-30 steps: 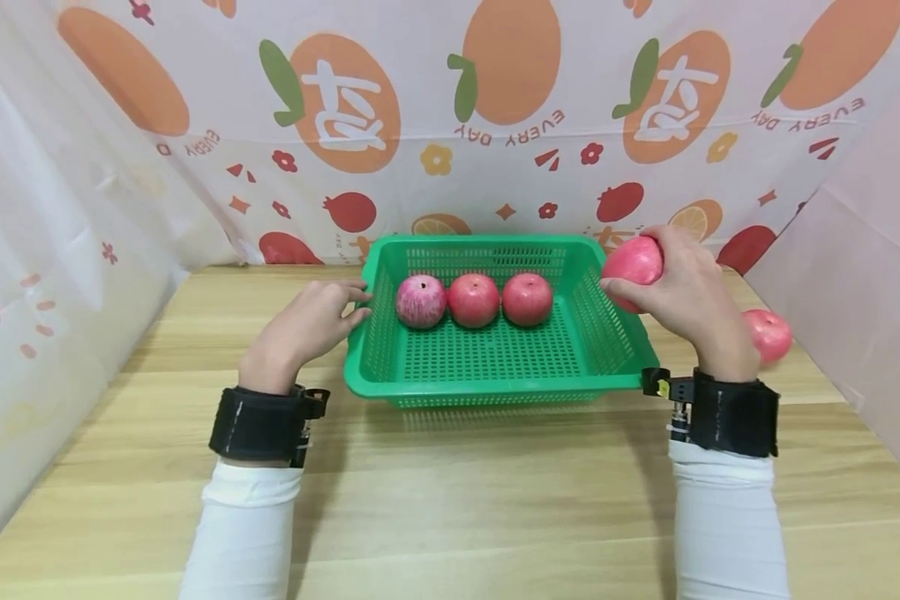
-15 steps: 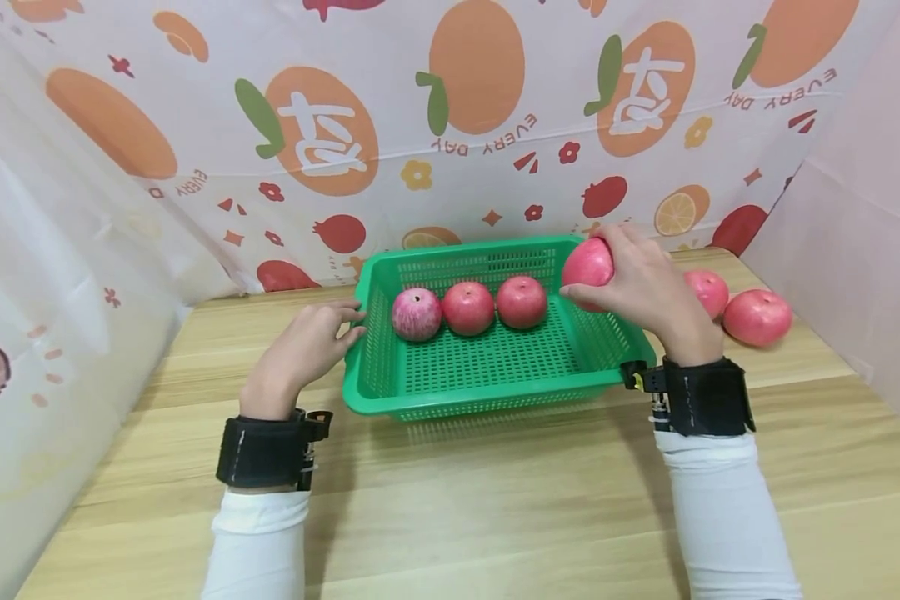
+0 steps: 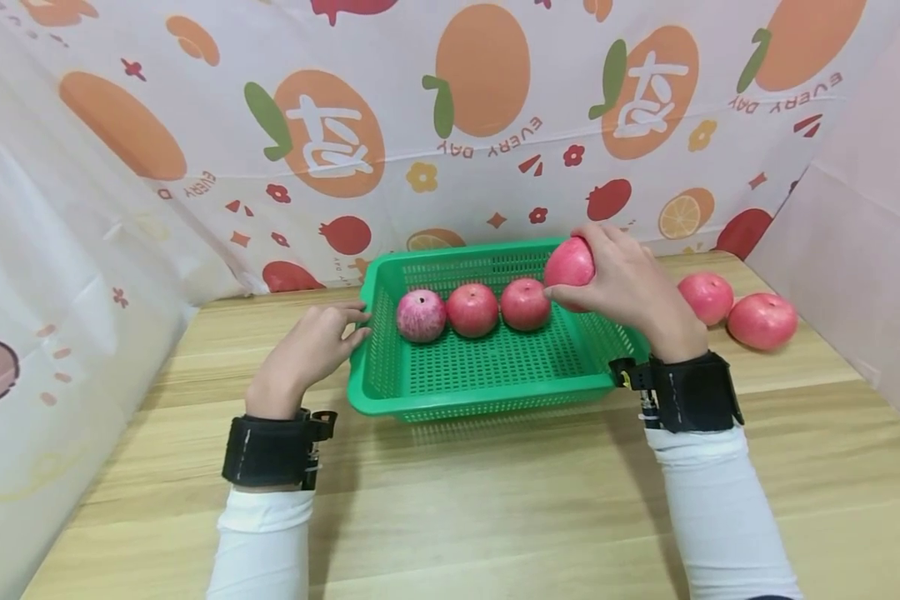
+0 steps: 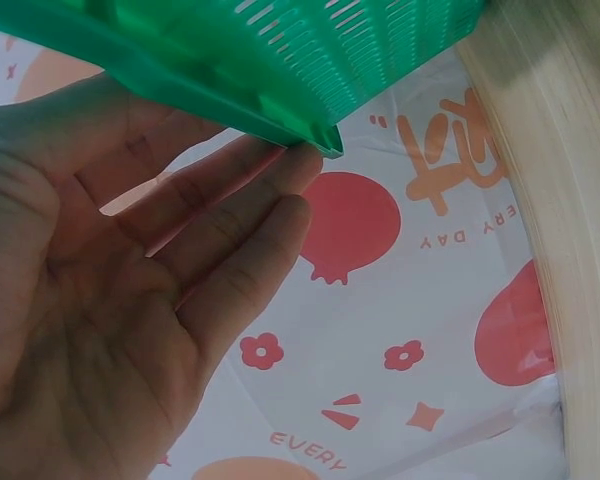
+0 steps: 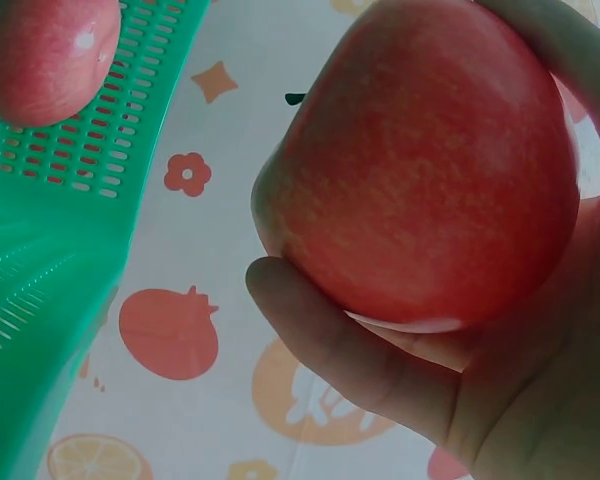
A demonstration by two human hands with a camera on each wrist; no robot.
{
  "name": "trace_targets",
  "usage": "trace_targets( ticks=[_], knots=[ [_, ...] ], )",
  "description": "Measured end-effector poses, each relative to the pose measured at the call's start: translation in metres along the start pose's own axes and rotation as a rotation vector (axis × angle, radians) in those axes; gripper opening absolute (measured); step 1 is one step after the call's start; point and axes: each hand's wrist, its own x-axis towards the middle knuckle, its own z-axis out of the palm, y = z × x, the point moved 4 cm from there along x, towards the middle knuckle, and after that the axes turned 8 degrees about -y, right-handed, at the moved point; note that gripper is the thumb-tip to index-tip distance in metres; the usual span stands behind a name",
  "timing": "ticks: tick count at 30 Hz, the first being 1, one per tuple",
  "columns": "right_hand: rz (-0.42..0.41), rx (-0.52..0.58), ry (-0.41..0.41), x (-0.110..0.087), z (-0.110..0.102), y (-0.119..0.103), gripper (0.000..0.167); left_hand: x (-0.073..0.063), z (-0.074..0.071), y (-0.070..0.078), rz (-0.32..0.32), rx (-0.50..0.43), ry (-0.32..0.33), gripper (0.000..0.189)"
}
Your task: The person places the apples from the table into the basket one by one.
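My right hand grips a pink-red apple over the right part of a green plastic basket. In the right wrist view this apple fills much of the frame, the thumb along its lower side. Inside the basket a row holds a purplish striped apple, a red apple and another red apple. At the basket's left end my left hand rests its fingertips at the rim. The left wrist view shows fairly straight fingers against the rim, the palm holding nothing.
Two more apples lie on the wooden table to the right: one by the right wrist, the other beside it. A fruit-printed cloth hangs behind, with pale sheets at both sides.
My right hand has carried the apple leftward, from beyond the basket's right rim to over its right part. The left hand stays at the rim. The head view has shifted slightly.
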Motion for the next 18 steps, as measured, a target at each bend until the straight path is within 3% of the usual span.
trace_targets(
  ticks=[12,18],
  knots=[
    [-0.045,-0.007,-0.011,0.008,0.006,-0.009,0.067,0.000,0.001,0.000,-0.008,-0.002,-0.004,0.034],
    [-0.084,-0.021,-0.059,0.013,0.008,-0.012,0.067,0.001,0.001,0.000,-0.013,-0.005,-0.006,0.035]
  ],
)
